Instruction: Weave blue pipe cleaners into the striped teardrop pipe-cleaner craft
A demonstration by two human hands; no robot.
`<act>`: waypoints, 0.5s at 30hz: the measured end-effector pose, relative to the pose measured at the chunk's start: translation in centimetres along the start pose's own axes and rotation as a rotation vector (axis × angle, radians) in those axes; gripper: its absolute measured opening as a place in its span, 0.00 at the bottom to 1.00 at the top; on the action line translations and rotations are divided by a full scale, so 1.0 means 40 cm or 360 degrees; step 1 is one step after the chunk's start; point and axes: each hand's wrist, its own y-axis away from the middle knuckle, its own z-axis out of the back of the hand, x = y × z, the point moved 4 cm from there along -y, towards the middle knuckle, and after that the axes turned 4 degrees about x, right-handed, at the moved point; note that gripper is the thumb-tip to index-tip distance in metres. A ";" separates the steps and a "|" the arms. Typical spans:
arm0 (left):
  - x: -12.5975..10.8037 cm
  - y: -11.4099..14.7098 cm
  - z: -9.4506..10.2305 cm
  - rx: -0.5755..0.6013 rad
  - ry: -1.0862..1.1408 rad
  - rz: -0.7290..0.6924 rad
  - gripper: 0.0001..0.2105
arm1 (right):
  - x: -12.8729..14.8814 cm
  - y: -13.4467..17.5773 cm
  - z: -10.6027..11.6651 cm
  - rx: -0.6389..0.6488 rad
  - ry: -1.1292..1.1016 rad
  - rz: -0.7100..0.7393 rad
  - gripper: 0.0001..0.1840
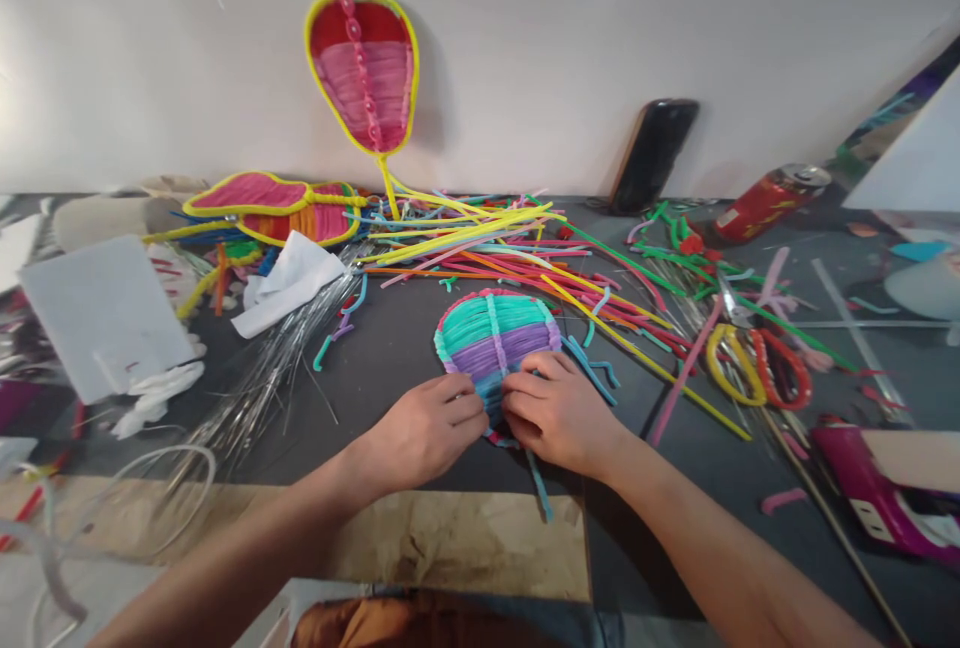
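A rounded pipe-cleaner petal (517,336) lies on the dark table, banded in turquoise, purple and blue with a pale lilac strip down its middle. My left hand (431,428) grips its lower left edge, fingers closed. At the lower right, my right hand (559,413) has its fingers curled and pressed onto the blue band, hiding part of it. A blue pipe cleaner (538,488) trails from below my right hand toward the table's front edge. What the fingertips pinch exactly is hidden.
Loose pipe cleaners (480,238) pile up behind. A finished pink petal (364,73) with yellow edging leans on the wall, near a phone (654,156) and red can (772,203). Scissors (757,366) and a magenta glue gun-like tool (862,488) lie right; wire strands (270,368) spread left.
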 end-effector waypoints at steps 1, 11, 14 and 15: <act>0.001 -0.002 0.002 0.0008 0.0019 -0.0007 0.10 | -0.002 -0.001 -0.001 -0.0004 0.0005 -0.0010 0.04; 0.018 0.005 0.009 -0.0154 0.0338 -0.0031 0.09 | 0.001 -0.003 0.005 -0.0038 0.0012 -0.0119 0.05; 0.023 0.009 0.007 -0.0157 0.0342 -0.0025 0.09 | -0.002 -0.004 0.009 -0.0059 -0.0035 -0.0111 0.06; 0.025 0.011 0.006 -0.0147 0.0329 -0.0026 0.09 | -0.003 -0.004 0.010 -0.0062 -0.0062 -0.0087 0.06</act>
